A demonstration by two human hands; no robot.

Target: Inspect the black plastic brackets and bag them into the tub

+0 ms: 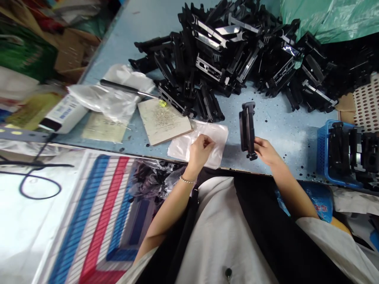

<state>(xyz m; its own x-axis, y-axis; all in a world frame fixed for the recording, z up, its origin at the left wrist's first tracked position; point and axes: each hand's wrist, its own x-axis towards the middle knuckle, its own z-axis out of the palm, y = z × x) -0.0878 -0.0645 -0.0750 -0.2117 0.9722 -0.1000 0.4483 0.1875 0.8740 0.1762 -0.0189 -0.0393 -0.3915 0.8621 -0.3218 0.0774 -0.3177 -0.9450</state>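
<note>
My right hand [264, 150] grips a black plastic bracket-like part [247, 130] by its lower end and holds it upright over the blue table. On the left, the fingers of my left hand [203, 146] are pinched together over a clear plastic bag [220, 138] lying at the table's front edge. Whether that pinch holds the bag's film or something small cannot be made out. Beyond both hands spreads a large heap of similar black parts [207, 67], some with shiny metal strips.
Left of the bag lie a pale square board [162, 122] with debris on it, a black-handled screwdriver [121, 86], crumpled plastic [97, 98] and a white box [65, 112]. A blue basket [322, 150] of black parts stands at right. Green plastic sheeting [331, 19] covers the back right.
</note>
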